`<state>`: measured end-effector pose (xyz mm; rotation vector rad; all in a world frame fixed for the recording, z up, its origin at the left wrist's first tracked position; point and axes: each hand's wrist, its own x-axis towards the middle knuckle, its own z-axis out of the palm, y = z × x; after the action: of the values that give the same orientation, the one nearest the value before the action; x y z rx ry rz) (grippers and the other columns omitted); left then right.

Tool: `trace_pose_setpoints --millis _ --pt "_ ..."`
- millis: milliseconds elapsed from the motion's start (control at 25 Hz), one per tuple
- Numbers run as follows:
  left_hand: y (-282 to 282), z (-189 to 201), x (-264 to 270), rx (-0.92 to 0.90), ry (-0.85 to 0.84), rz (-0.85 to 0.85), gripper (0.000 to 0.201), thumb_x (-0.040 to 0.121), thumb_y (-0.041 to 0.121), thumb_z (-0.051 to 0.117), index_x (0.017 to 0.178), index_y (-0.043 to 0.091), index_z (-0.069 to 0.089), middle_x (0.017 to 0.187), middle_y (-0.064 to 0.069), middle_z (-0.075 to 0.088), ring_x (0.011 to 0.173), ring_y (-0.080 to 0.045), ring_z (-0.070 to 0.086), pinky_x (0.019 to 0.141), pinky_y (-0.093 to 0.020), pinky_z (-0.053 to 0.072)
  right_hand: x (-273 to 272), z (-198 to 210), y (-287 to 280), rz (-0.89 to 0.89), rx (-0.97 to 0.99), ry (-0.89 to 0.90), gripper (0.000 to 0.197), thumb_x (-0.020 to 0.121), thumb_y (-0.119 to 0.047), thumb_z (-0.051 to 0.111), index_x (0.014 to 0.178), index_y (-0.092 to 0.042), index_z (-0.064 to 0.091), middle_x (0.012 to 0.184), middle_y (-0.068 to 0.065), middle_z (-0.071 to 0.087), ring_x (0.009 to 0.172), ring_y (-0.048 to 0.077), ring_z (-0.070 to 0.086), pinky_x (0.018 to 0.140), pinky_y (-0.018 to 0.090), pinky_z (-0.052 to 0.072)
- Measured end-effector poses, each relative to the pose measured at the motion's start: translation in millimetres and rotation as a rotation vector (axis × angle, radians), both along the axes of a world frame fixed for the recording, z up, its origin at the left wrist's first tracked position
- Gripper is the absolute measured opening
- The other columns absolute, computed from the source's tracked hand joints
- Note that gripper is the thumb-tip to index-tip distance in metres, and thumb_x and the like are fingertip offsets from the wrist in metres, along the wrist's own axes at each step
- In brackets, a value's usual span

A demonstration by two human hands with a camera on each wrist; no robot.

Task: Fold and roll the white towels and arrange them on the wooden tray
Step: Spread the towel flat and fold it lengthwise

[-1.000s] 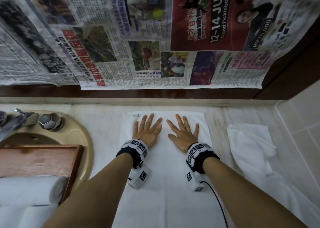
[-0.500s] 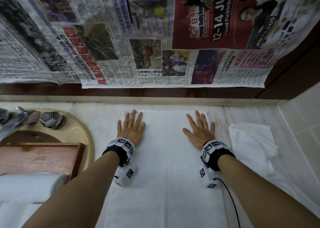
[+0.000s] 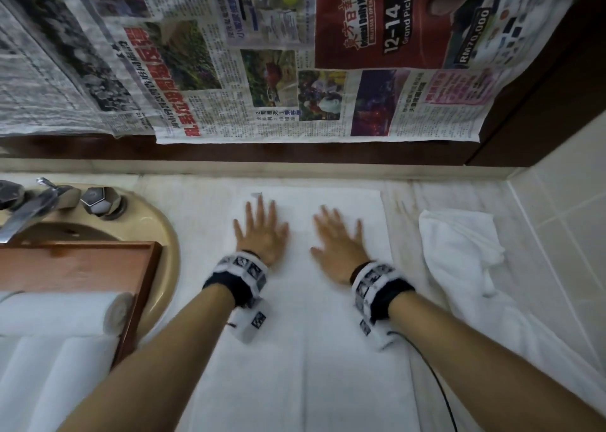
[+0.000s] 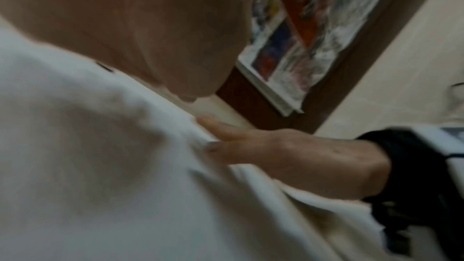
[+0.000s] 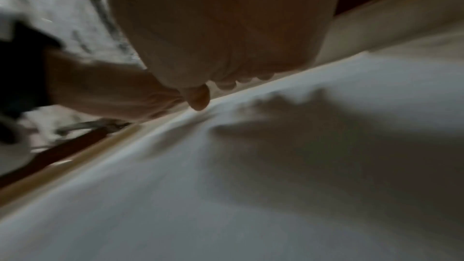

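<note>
Both your hands lie flat, palms down, on the white towel (image 3: 308, 333) spread lengthwise on the marble counter (image 3: 203, 198) in front of you. Your left hand (image 3: 262, 234) has its fingers straight and fanned toward the towel's far edge; it grasps nothing, only presses on the cloth. Your right hand (image 3: 337, 248) sits just beside it, fingers likewise straight and spread, holding nothing. Both hands look blurred in the head view. In the left wrist view your right hand (image 4: 288, 158) rests with flat fingers on the towel (image 4: 100, 166), which shows a low ridge near it. In the right wrist view the towel (image 5: 226, 195) fills the lower picture, too blurred for detail.

To your left the wooden tray (image 3: 85, 264) rests across the beige sink (image 3: 164, 234), with a rolled towel (image 3: 62, 313) lying in it and more white rolls (image 3: 49, 376) nearer to you. A chrome tap (image 3: 29, 208) stands at the sink's far rim. To your right a crumpled white towel (image 3: 459, 251) lies loose on the counter, apart from the flat one. Newspaper sheets (image 3: 295, 70) hang over the wall behind the counter.
</note>
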<state>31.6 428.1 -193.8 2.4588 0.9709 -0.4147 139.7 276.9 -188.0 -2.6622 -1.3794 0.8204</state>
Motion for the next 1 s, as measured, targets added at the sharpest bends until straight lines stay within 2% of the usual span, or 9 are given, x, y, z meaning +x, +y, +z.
trace_pose_setpoints --millis 120,240,320,440,520,680,720,880,1000 --pt "-49.4 -9.8 -49.4 -0.100 0.016 -0.215 0.058 0.103 0.048 0.014 0.152 0.035 -0.012 0.152 0.009 -0.033 0.145 -0.021 -0.026 0.116 -0.048 -0.013 -60.3 -14.8 -45.5 0.129 -0.034 0.061 0.065 0.102 -0.047 0.021 0.154 -0.025 -0.012 0.155 -0.009 -0.031 0.144 0.013 -0.026 0.115 0.055 -0.015" --pt "-23.2 -21.6 -101.3 -0.013 0.084 0.108 0.062 0.102 0.049 0.013 0.151 0.029 -0.019 0.150 0.006 -0.037 0.144 -0.022 -0.028 0.118 -0.050 -0.012 -43.7 -23.6 -86.4 -0.287 -0.116 0.041 0.068 0.103 -0.045 0.018 0.151 -0.017 -0.020 0.155 -0.002 -0.033 0.144 0.014 -0.027 0.115 0.055 -0.014" --pt "-20.0 -13.1 -111.9 0.011 0.137 0.291 0.067 0.100 0.051 0.009 0.153 0.019 -0.017 0.155 0.000 -0.032 0.144 -0.025 -0.026 0.118 -0.053 -0.009 -53.5 -16.1 -97.6 -0.395 -0.129 0.007 0.070 0.101 -0.047 0.016 0.150 -0.013 -0.021 0.155 0.001 -0.033 0.144 0.016 -0.026 0.113 0.058 -0.015" --pt "-88.9 -12.3 -110.0 -0.009 -0.018 -0.153 0.069 0.094 0.054 0.001 0.153 0.021 -0.014 0.157 0.004 -0.026 0.147 -0.021 -0.021 0.118 -0.049 -0.009 -121.9 -19.2 -96.5 0.042 0.005 0.030 0.066 0.099 -0.048 0.012 0.152 -0.020 -0.016 0.152 -0.007 -0.033 0.144 0.013 -0.026 0.114 0.061 -0.010" --pt "-107.9 -20.5 -130.8 -0.009 -0.039 -0.303 0.060 0.100 0.048 0.005 0.153 0.027 -0.015 0.155 0.008 -0.029 0.146 -0.018 -0.023 0.118 -0.046 -0.013 -129.6 -25.3 -108.6 0.083 -0.005 0.052 0.064 0.099 -0.048 0.011 0.152 -0.024 -0.015 0.150 -0.010 -0.035 0.143 0.011 -0.026 0.115 0.060 -0.008" --pt "-69.3 -20.6 -182.1 0.056 0.092 0.220 0.061 0.103 0.044 0.012 0.153 0.023 -0.014 0.156 0.003 -0.029 0.145 -0.024 -0.024 0.117 -0.052 -0.012 -112.8 -17.2 -143.2 -0.451 -0.157 -0.002 0.067 0.102 -0.045 0.018 0.151 -0.017 -0.019 0.157 -0.003 -0.030 0.146 0.015 -0.023 0.114 0.059 -0.012" --pt "-78.1 -14.5 -186.6 0.036 0.079 0.204 0.062 0.103 0.043 0.013 0.154 0.020 -0.013 0.158 0.001 -0.027 0.145 -0.025 -0.024 0.117 -0.052 -0.012 -129.0 -14.5 -143.8 -0.378 -0.126 -0.011 0.068 0.102 -0.046 0.018 0.152 -0.016 -0.018 0.157 -0.003 -0.029 0.146 0.017 -0.023 0.114 0.059 -0.012" --pt "-152.8 -10.6 -202.6 -0.057 -0.047 -0.326 0.057 0.105 0.040 0.015 0.154 0.027 -0.010 0.157 0.008 -0.025 0.147 -0.018 -0.021 0.116 -0.043 -0.013 -196.7 -23.9 -148.0 0.059 -0.024 0.036 0.067 0.095 -0.050 0.004 0.153 -0.023 -0.012 0.152 -0.009 -0.033 0.146 0.015 -0.021 0.115 0.059 -0.006" --pt "-129.1 -20.3 -233.2 0.031 0.052 -0.057 0.059 0.104 0.039 0.015 0.153 0.024 -0.013 0.157 0.005 -0.028 0.146 -0.022 -0.022 0.117 -0.048 -0.012 -173.7 -24.5 -173.2 -0.385 -0.113 0.022 0.064 0.103 -0.043 0.017 0.153 -0.019 -0.015 0.157 -0.004 -0.029 0.146 0.016 -0.022 0.115 0.059 -0.009"
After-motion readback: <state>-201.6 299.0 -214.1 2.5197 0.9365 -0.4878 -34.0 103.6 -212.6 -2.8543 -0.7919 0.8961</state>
